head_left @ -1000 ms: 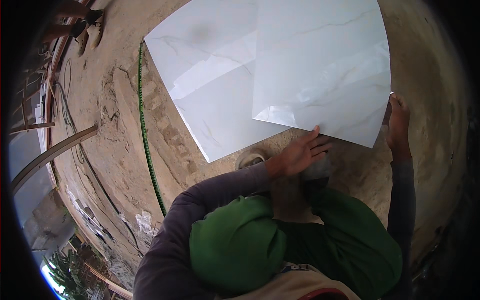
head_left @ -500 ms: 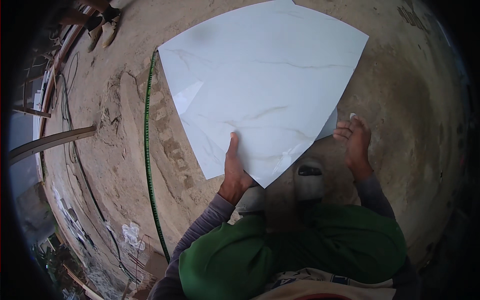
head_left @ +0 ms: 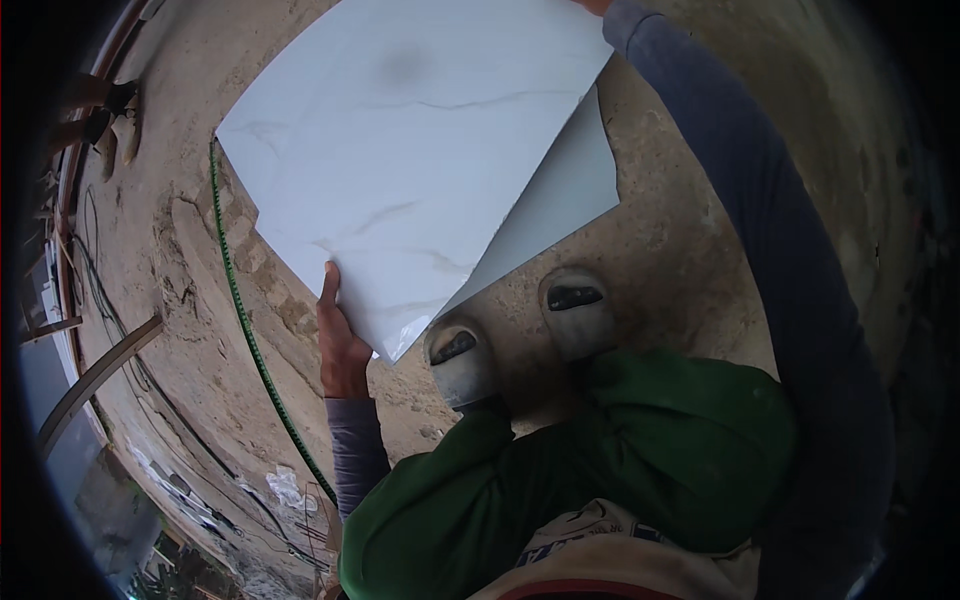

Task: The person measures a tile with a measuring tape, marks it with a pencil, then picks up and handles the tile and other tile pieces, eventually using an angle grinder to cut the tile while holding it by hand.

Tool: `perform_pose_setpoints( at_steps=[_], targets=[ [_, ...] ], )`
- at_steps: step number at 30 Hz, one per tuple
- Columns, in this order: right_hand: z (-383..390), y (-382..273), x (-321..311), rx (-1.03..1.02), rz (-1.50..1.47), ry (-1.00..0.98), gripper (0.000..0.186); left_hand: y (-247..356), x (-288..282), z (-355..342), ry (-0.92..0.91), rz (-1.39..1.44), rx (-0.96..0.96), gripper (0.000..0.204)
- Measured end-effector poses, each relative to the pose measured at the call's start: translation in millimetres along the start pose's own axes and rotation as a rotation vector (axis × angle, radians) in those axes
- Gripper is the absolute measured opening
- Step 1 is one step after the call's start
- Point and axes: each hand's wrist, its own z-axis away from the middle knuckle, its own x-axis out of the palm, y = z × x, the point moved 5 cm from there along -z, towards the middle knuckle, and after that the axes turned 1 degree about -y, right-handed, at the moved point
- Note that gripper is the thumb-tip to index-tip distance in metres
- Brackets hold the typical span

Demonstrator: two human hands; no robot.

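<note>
A large white tile (head_left: 350, 160) with thin beige veins and a faint grey smudge lies in front of me, its near corner pointing toward my feet. Along its near left edge, my left hand (head_left: 343, 345) grips it, thumb on the top face and fingers hidden beneath. My right hand (head_left: 596, 5) has reached to the tile's far right edge, where the picture's top border cuts it off, so its fingers do not show. Under the white tile, a second pale grey tile (head_left: 565, 190) sticks out on the right.
My grey shoes (head_left: 465, 365) stand close to the tiles' near edges. A green strap-like line (head_left: 240, 300) runs along the dirt floor on the left. Farther left are a curved bar (head_left: 95, 375), cables (head_left: 180, 410) and a person's shoes (head_left: 125, 135). Crumpled plastic (head_left: 285, 487) lies lower left.
My right hand has moved from beside the near right edge up to the tile's far right edge. The tile appears turned and farther left in view, and more of the tile beneath shows.
</note>
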Motion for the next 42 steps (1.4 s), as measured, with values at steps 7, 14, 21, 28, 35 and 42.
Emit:
perform_pose_setpoints(
  at_steps=[7, 14, 21, 28, 35, 42],
  targets=[
    [135, -45, -43, 0.537, -0.238, 0.137, 0.041, 82, -53, 16, 0.256, -0.408, 0.113, 0.055],
    [338, -77, -35, 0.553, -0.885, 0.3, 0.031, 202, -70, -38, 0.452, -0.602, 0.417, 0.056],
    [453, -153, -17, 0.534, -1.358, -0.368, 0.024, 350, -33, -127, 0.014, -1.334, 0.953, 0.052],
    [487, -178, 34, 0.549, -1.573, -0.636, 0.026, 370, 47, -168, 0.378, -1.622, 0.799, 0.078],
    [487, -183, 47, 0.573, -1.549, -0.789, 0.028, 356, 78, -206, 0.449, -1.734, 0.722, 0.086],
    [481, -197, 62, 0.5, -1.532, -0.964, 0.03, 335, 123, -242, 0.364, -1.767, 0.686, 0.089]
  ],
)
